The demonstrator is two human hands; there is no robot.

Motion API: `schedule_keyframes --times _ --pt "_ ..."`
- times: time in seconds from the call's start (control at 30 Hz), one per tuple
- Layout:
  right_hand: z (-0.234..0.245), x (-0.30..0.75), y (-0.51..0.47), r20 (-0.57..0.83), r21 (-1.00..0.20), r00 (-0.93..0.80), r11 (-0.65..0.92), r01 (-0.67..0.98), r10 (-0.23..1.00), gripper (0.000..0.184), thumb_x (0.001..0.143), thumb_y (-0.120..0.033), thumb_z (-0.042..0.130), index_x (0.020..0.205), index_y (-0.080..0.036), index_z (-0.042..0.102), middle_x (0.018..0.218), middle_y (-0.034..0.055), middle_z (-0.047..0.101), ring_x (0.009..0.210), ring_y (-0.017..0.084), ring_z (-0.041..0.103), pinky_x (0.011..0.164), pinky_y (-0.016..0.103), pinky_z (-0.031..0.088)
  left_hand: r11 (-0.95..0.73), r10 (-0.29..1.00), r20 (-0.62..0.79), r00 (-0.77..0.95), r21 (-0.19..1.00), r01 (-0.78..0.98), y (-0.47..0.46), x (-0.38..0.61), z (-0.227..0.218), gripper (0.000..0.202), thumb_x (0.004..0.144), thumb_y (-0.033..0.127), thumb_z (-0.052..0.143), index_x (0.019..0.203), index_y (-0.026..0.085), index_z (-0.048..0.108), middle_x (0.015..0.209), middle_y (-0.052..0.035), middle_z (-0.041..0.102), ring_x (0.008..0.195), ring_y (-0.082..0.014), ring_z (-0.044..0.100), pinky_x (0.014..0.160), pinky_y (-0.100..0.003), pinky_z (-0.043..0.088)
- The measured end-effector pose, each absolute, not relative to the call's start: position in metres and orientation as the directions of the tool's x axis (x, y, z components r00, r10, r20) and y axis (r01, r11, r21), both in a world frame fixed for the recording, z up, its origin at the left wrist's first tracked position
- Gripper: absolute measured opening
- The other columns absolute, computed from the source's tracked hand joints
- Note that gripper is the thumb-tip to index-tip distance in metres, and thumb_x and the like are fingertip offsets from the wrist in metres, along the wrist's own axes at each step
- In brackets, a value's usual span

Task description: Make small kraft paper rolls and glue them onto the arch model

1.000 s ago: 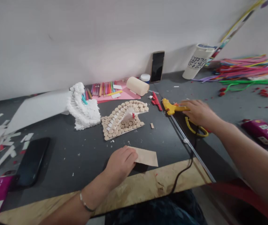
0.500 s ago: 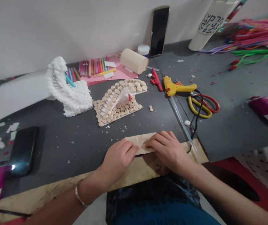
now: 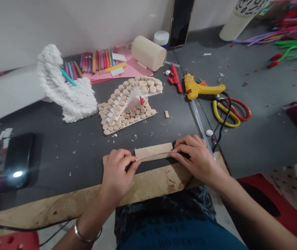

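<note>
A strip of brown paper (image 3: 153, 150) lies near the worktop's (image 3: 60, 149) front edge, straight before the person, probably so both hands can manage it without stretching. The left hand (image 3: 118, 172) pinches its nine o'clock end between thumb and fingers, the right hand (image 3: 197, 158) its three o'clock end; gripping opposite ends seems to serve to hold the narrow fold along the strip straight and even. The coil-covered model (image 3: 129, 121) sits at eleven o'clock from the strip, out of the hands' way. At one o'clock, the yellow glue gun (image 3: 205, 89) lies with its handle toward three, likely for easy reach, its clear stick (image 3: 200, 121) pointing toward five.
</note>
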State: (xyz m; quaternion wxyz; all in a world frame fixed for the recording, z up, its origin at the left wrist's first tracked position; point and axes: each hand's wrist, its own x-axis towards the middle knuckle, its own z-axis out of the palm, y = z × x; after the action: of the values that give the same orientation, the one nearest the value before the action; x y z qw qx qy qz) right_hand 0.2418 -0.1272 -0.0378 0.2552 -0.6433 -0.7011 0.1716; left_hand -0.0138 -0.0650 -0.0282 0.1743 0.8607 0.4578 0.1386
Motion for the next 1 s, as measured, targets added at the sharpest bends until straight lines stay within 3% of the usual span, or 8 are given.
schedule_keyframes --times 0.3,0.7,0.87,1.0 --pt "-0.041 0.242 -0.125 0.139 -0.522 0.021 0.055 0.851 0.990 0.031 0.092 -0.040 0.061 0.068 -0.020 0.062 0.088 0.0070 0.062 0.081 0.023 0.053 0.074 0.039 0.038 -0.463 0.881 0.128 0.456 0.436 0.772 -0.067 -0.008 -0.030 0.022 0.091 0.031 0.059 0.072 0.021 0.064 0.082 -0.0028 0.065 0.081 -0.0213 0.057 0.077 -0.041 0.036" --pt "-0.037 0.235 -0.123 0.102 -0.491 0.092 -0.030 0.871 0.991 0.027 0.087 -0.034 0.067 0.066 -0.021 0.056 0.086 0.0057 0.061 0.084 0.025 0.053 0.071 0.038 0.036 -0.387 0.919 0.086 0.385 0.393 0.834 -0.065 0.002 -0.031 0.027 0.086 0.027 0.065 0.062 0.020 0.056 0.078 -0.0019 0.061 0.080 -0.0215 0.056 0.080 -0.043 0.037" --pt "-0.036 0.232 -0.122 0.107 -0.481 0.117 -0.052 0.875 0.987 0.021 0.085 -0.030 0.069 0.076 -0.023 0.052 0.087 0.0041 0.061 0.083 0.025 0.052 0.072 0.037 0.034 -0.420 0.903 0.244 0.354 0.327 0.846 -0.073 0.003 -0.025 0.010 0.085 0.028 0.068 0.089 0.021 0.062 0.092 -0.0073 0.063 0.091 -0.0265 0.060 0.080 -0.046 0.044" --pt "-0.037 0.232 -0.121 0.145 -0.462 0.111 -0.032 0.886 0.983 0.021 0.086 -0.032 0.068 0.079 -0.023 0.050 0.086 0.0044 0.062 0.084 0.025 0.053 0.072 0.036 0.033 -0.727 0.675 0.407 0.615 0.225 0.649 -0.092 0.018 -0.019 0.021 0.090 0.016 0.060 0.111 0.019 0.062 0.105 -0.0109 0.067 0.103 -0.0258 0.063 0.088 -0.042 0.050"
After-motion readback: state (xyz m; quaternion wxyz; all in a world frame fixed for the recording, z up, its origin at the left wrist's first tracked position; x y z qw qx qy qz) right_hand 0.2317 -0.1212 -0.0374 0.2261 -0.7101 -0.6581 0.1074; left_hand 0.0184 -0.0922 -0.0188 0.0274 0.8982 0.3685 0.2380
